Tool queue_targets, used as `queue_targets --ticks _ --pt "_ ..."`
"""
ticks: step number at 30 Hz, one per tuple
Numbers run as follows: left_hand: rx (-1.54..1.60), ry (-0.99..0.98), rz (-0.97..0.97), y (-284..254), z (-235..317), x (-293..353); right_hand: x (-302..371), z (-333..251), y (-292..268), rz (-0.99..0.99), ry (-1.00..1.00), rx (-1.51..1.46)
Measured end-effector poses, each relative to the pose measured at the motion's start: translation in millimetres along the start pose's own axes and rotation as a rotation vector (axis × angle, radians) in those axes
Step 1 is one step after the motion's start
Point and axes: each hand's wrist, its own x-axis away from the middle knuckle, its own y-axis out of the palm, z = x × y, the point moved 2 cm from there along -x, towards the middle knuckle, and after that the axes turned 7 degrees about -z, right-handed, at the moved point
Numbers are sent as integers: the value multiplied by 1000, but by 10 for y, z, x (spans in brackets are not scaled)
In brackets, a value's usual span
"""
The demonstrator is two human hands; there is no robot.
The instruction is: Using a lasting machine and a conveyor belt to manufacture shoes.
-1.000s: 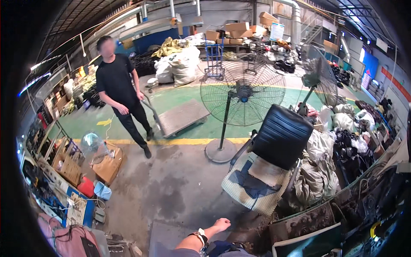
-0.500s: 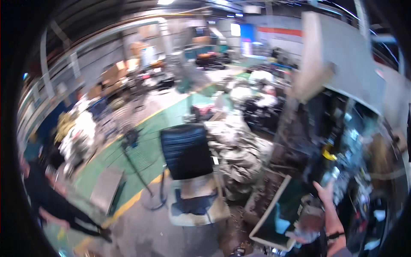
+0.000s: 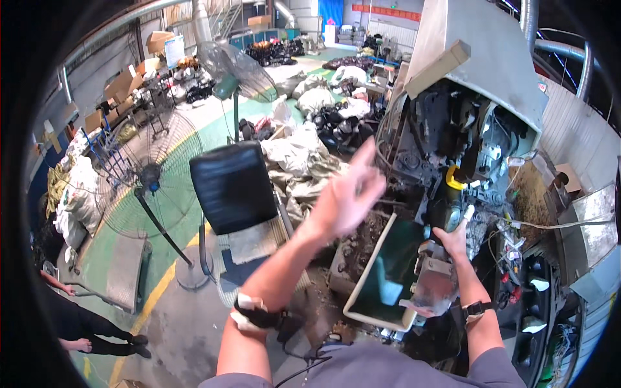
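Observation:
My left hand (image 3: 349, 197) is raised in the middle of the view, slightly blurred, its fingers apart and nothing in it. My right hand (image 3: 453, 240) reaches to the front of a dark, greasy machine (image 3: 446, 149). Its fingers are spread against the machine's parts, and one carries a white tip or wrapping. Just above it is a yellow curved part (image 3: 454, 178). Below and left of it lies a dark green tray (image 3: 394, 218) with a cream rim. A clear guard (image 3: 432, 291) over a metal block sits beside my right wrist.
A black-backed chair (image 3: 233, 187) stands to my left, with a large floor fan (image 3: 150, 176) beyond it. Pale sacks (image 3: 294, 152) are heaped behind the chair. Another person in dark clothes (image 3: 90, 326) is at the far left. A grey metal hood (image 3: 485, 64) overhangs the machine.
The view has turned toward the machine and steadied. My left forearm and hand have come up into the middle of the view. My right hand stays at the machine front.

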Motion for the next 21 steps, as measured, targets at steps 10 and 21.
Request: queue_targets --ticks 10,21 --pt "148 -765 -934 1008 -1608 4064 176 -116 -95 -95 277 63" --pt "-26 -374 -421 1059 -963 2324 214 -624 -259 -111 363 -531"
